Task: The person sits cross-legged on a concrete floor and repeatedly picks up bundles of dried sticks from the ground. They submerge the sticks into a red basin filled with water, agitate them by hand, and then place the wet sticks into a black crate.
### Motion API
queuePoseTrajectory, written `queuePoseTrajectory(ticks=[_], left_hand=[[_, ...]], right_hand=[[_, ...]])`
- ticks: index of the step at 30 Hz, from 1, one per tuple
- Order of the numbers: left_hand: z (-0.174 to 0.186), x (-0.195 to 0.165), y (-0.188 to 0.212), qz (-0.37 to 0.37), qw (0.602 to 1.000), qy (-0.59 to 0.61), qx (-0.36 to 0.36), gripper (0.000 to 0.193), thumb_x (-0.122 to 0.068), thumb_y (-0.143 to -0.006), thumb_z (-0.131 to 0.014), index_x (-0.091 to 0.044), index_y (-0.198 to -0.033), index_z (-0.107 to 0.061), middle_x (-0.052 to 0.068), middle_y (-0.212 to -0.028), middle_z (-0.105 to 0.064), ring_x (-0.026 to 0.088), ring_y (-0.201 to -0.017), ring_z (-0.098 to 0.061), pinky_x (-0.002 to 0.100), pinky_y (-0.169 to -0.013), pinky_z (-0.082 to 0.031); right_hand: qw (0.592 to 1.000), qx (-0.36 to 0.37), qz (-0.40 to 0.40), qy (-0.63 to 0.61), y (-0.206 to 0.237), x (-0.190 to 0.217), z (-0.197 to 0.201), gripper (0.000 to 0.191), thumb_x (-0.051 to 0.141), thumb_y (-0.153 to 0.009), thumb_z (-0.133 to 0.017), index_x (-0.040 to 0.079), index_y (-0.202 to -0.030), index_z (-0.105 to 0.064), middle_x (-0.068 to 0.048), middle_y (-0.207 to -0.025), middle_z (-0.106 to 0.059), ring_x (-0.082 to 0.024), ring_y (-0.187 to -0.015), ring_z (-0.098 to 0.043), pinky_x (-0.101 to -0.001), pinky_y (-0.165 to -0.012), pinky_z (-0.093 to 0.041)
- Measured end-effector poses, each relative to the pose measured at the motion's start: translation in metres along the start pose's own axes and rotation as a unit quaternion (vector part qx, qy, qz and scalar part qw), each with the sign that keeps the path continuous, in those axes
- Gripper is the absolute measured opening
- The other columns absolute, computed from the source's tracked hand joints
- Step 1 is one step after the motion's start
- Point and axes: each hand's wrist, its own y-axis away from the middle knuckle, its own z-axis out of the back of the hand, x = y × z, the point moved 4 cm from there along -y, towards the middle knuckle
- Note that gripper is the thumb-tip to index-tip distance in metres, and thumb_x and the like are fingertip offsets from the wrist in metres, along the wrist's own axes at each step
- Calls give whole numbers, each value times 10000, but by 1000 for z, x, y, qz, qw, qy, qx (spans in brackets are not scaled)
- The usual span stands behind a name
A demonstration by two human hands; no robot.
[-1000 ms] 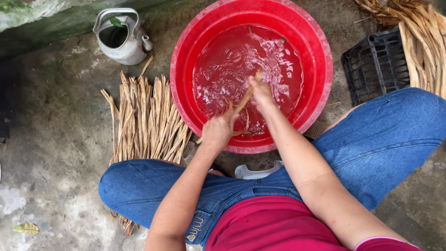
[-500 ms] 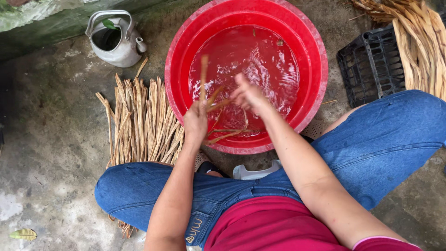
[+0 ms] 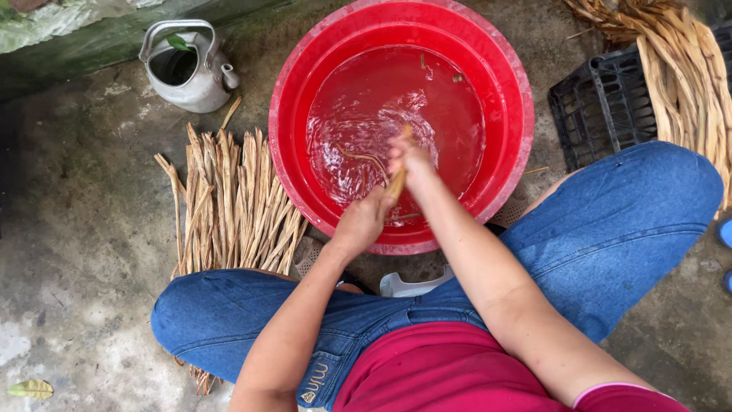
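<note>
While both hands work over the red basin (image 3: pixel 511 84), the left hand (image 3: pixel 364 221) and right hand (image 3: pixel 410 159) are closed on one tan strip (image 3: pixel 397 181) above the water; a dry bundle (image 3: pixel 229 202) left of the basin looks unwashed

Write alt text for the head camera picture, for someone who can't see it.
Seen from above, a crouching person's left hand and right hand grip a tan stalk over water in a red basin. A pile of dried stalks and a metal kettle sit beside it on concrete.

Red basin's (image 3: pixel 305 99) top rim beyond the frame edge.
</note>
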Motion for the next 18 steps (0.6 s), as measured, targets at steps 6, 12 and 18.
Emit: queuePoseTrajectory(ticks=[6,12,18], left_hand=[[7,-11,13,-25,999,26,29,235,-284,-1044,-491,-62,-1090,-552,261,-823,-683,461,-820,-676,570,-692,-501],[40,26,9,27,980,184,-77,233,-280,-1094,-486,-70,-1081,-587,64,-716,-574,198,-628,-553,364,-540,-478],[36,43,-23,120,908,397,-55,270,-326,-1082,-479,-63,-1101,-539,-49,-685,-457,69,-566,-410,242,-466,-337]], right_hand=[[986,-35,78,-146,-28,41,57,284,311,-1047,-480,68,-964,-601,40,-573,-454,-90,-416,-367,-266,-364,-372],[959,-148,237,40,-4,67,57,212,331,-1000,-603,126,-1050,-619,-6,-720,-581,-71,-508,-519,-223,-394,-420],[948,290,-44,127,77,-10,-70,587,552,-967,-525,-22,-1086,-545,-96,-978,-710,-189,-998,-723,-298,-863,-648]])
